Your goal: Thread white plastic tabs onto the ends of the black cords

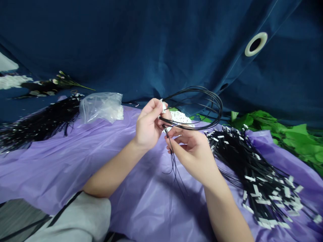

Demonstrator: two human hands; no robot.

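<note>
My left hand (150, 124) is closed on a looped bundle of thin black cords (217, 104). A small white tag or connector (163, 106) shows at its thumb and fingertips. The loop arches out to the right, above my right hand (190, 149). Below the left hand, loose cord ends (173, 164) hang down, and the right hand's thumb and fingers pinch some of them. Behind the hands lies a pile of small white pieces (180, 118), partly hidden by the cords and fingers.
Purple sheeting (146, 195) covers the work surface. At right lies a heap of black cords with white ends (242, 158), beside green leaves (285, 131). A clear plastic bag (102, 107) and another black cord bundle (42, 119) lie at left. A dark blue curtain (126, 43) hangs behind.
</note>
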